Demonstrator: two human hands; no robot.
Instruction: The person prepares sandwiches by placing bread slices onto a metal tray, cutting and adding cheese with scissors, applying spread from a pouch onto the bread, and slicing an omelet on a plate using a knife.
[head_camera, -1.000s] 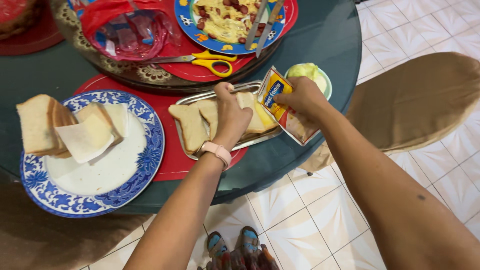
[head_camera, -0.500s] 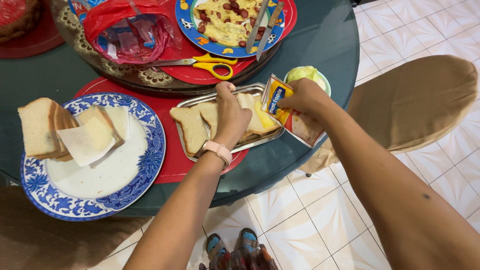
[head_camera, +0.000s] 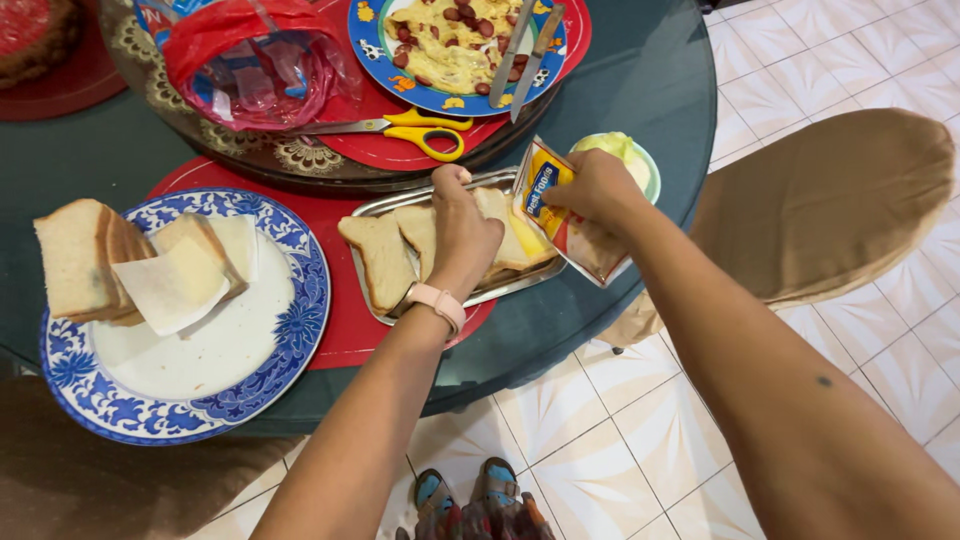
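A metal tray (head_camera: 365, 285) on the red placemat holds several bread slices (head_camera: 378, 255). My left hand (head_camera: 462, 232) rests on the slices in the tray's middle, fingers pressing down on the bread. My right hand (head_camera: 596, 187) grips a yellow, red and blue sachet (head_camera: 560, 208), tilted with its top corner over the rightmost slice. A pale yellow spread shows on that slice under the sachet.
A blue-patterned plate (head_camera: 285, 345) at left carries stacked bread (head_camera: 82, 258) and white slices. Yellow scissors (head_camera: 425, 128), a red plastic bag (head_camera: 250, 55), a plate of egg and sausage (head_camera: 440, 45) with cutlery, and a small green bowl (head_camera: 625, 150) lie beyond. A brown cushioned chair (head_camera: 840, 200) stands at right.
The right hand has shifted the sachet slightly up and left over the bread. My left hand stays on the slices.
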